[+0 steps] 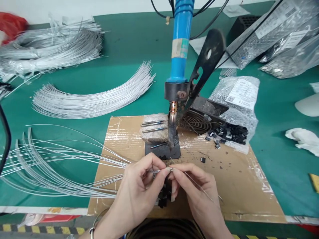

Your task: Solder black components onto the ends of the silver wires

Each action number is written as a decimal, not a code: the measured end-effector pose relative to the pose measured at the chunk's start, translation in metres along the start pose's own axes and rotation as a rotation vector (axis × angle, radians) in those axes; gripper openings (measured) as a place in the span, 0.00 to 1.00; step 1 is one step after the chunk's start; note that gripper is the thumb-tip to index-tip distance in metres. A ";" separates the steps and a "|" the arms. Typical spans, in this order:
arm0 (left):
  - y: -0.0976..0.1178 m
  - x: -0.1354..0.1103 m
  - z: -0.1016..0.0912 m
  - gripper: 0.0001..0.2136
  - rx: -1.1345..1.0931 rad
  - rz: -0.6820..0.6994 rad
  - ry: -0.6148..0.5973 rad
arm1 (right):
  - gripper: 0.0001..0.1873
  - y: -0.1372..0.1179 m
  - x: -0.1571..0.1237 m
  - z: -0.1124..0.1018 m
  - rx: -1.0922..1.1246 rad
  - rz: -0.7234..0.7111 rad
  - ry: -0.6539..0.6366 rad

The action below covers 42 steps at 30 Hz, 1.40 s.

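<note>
Left hand (141,189): I find it clenched in a pinch, thumb and forefinger grasping the gathered ends of the loose wires (62,166).
Right hand (196,194): pinched on a single thin wire (199,186); its fingertips meet the left hand's at lower centre of the frame.
Single thin wire, axis: slants from the pinch down toward the lower right, across the right hand, which is the nearer. I cannot tell whether the left hand also touches it.
Loose wires, axis: roughly level, fanning out to the left edge of the frame.
Beneath the hands: a small heap of black parts (163,197) on the cardboard sheet (244,186).
Soldering iron (181,39): centre frame, just above the hands, upright in its stand, tip down at the black plate (163,152).
Block (154,127): beside the tip, to its left, with pins lying across it.
Clear bag (239,99): right of centre, open, its spilled black pieces (229,132) lying on the cardboard.
Silver bags (286,33): upper right; contents not readable.
Curved wire sheaf (94,96): centre left, well apart from the hands.
</note>
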<state>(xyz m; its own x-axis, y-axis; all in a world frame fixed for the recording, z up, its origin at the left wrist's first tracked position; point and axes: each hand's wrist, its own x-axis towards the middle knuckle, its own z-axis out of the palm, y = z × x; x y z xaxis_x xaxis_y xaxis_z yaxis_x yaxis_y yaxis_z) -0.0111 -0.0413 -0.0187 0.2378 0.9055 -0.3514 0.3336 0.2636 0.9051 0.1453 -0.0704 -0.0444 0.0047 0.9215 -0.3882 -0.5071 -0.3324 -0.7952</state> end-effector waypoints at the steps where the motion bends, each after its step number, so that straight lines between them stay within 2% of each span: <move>1: 0.000 0.000 0.000 0.11 -0.002 0.004 0.003 | 0.06 0.000 0.000 0.000 0.003 0.001 0.000; 8: -0.003 -0.002 0.000 0.11 -0.001 0.028 0.010 | 0.07 0.000 0.001 -0.003 0.026 0.033 -0.026; 19: -0.002 -0.003 -0.002 0.13 0.069 0.042 -0.026 | 0.07 0.006 0.008 -0.016 0.077 0.064 -0.154; 31: -0.002 -0.001 -0.005 0.13 0.050 0.036 -0.055 | 0.10 -0.003 0.004 -0.010 0.054 0.124 -0.104; 36: -0.001 0.000 -0.003 0.13 0.018 0.021 -0.010 | 0.10 -0.003 0.005 -0.008 0.109 0.119 -0.114; 42: -0.004 -0.001 0.001 0.13 0.050 0.069 0.028 | 0.09 0.002 0.005 -0.008 0.136 0.119 -0.121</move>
<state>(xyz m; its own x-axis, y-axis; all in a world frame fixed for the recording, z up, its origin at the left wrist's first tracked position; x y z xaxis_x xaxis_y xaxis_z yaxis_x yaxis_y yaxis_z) -0.0120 -0.0437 -0.0222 0.2366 0.9300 -0.2813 0.3628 0.1841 0.9135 0.1515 -0.0680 -0.0515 -0.1613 0.8975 -0.4105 -0.6093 -0.4177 -0.6740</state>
